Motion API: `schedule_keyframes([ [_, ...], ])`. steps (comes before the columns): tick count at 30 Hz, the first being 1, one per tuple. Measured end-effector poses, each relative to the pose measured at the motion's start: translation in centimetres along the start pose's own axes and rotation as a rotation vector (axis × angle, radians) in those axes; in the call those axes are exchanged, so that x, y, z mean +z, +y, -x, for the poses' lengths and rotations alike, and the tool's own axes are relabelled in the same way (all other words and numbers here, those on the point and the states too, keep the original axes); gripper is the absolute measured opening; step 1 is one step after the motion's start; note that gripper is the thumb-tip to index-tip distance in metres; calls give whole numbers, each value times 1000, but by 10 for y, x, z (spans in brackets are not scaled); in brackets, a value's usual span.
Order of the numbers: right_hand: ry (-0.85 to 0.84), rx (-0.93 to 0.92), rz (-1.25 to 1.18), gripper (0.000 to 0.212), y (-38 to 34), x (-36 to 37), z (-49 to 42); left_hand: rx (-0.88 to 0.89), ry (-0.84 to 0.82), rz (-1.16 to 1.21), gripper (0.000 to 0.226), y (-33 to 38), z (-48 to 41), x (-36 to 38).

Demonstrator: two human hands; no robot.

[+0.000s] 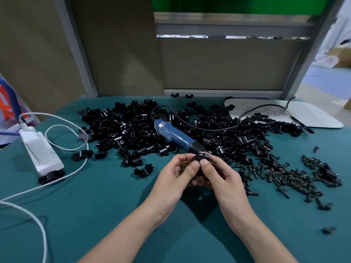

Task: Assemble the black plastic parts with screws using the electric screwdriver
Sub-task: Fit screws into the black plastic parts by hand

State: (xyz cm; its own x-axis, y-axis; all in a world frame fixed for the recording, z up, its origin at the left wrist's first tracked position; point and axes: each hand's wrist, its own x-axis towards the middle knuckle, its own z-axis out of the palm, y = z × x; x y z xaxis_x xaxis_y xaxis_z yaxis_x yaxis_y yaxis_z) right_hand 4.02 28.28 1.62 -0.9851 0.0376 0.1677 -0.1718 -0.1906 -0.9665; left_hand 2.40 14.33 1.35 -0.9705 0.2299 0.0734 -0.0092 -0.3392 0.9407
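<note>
1. Nearest us, our forearms come in from six o'clock over the teal cloth (91,209) that covers the table.
2. Our left hand (176,174) and right hand (220,174) meet just below the middle of the view. Both have their fingers curled, thumbs side by side, pinching one black plastic part (204,155) between them (the thumbs hide most of it, so we cannot tell whether it is one piece or two).
3. At three o'clock from the hands, a loose heap of screws (284,177) lies on the cloth, near them but not touching.
4. At nine o'clock sits a white power adapter (40,151), with its white cable (63,128) looped beside it.
5. Just beyond the hands, at twelve o'clock, the electric screwdriver (174,134) lies with its dark nose toward the held part. Its black cord (209,128) trails off toward two o'clock.
6. Under and around the tool, the pile of black parts (117,126) spreads from ten to two o'clock.
7. Farthest, at two o'clock, a white board (311,115) rests on the cloth, with a brown partition (218,69) behind it.
</note>
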Motion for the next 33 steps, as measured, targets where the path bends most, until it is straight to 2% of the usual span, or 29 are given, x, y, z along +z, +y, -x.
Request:
schedule_keyframes([
  [14, -38, 14, -7, 32, -4, -4, 0, 21, -3, -24, 42, 4, 2, 2],
  [24, -6, 37, -67, 35, -7, -7, -2, 72, -49, -309, 38, 1, 5, 4],
  [27, -20, 47, -74, 35, -6, -6, -2, 73, -39, -329, 34, 0, 6, 4],
  [33, -44, 61, -107, 38, -5, -7, -3, 16, -60, -337, 40, 1, 2, 0],
])
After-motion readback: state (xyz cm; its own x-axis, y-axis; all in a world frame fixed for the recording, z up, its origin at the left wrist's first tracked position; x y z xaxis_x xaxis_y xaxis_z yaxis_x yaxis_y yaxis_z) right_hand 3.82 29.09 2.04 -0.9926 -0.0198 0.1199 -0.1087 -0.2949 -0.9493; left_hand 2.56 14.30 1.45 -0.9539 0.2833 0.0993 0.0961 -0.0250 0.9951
